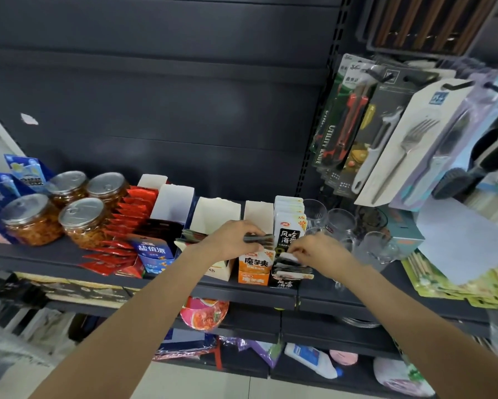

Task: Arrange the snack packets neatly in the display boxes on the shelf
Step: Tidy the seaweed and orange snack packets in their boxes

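Left hand [232,237] pinches a dark flat snack packet [258,238] sticking out at 3 o'clock; right hand [314,249] fingers curl around a white packet [288,257] at 9 o'clock.

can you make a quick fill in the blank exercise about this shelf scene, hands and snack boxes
1. The left hand grips a small stack of dark packets above the ____ display box.
2. The right hand pinches a packet over the ____ display box.
3. Left of the red packets stand four ____ with metal lids.
4. Right of the boxes stand clear ____.

Missing words: orange; black; jars; glasses
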